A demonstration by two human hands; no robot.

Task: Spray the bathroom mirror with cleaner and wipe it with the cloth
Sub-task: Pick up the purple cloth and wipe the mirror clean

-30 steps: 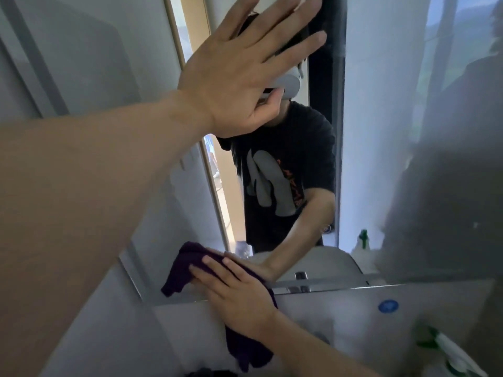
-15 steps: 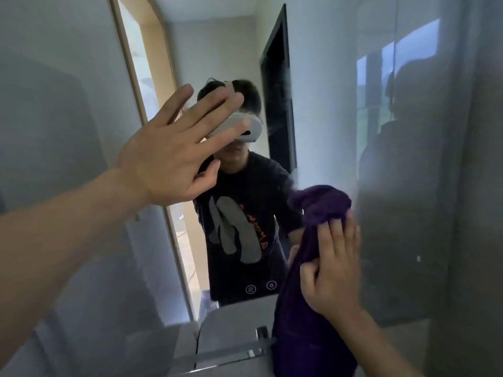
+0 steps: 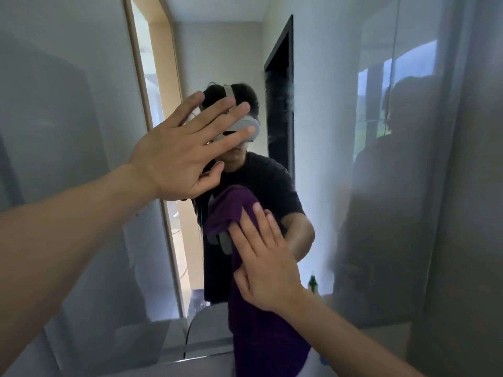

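Observation:
The bathroom mirror (image 3: 324,110) fills most of the view and reflects a person in a dark shirt. My left hand (image 3: 185,156) lies flat against the glass at upper centre, fingers spread, holding nothing. My right hand (image 3: 265,259) presses a dark purple cloth (image 3: 231,208) against the mirror just below and to the right of it. The cloth bunches above my fingers and hangs down past my wrist. Only the green top of a spray bottle (image 3: 313,281) shows, as a reflection low in the mirror to the right of my right hand.
The mirror's bottom edge (image 3: 174,361) runs along the lower left, with a grey wall surface under it. A glossy grey panel (image 3: 468,186) stands at the right. The reflection shows a doorway, a dark door frame and a window.
My right hand has slid the cloth from the mirror's lower edge up to the right, then back left toward centre. My left hand stays flat on the glass. The camera has tilted up.

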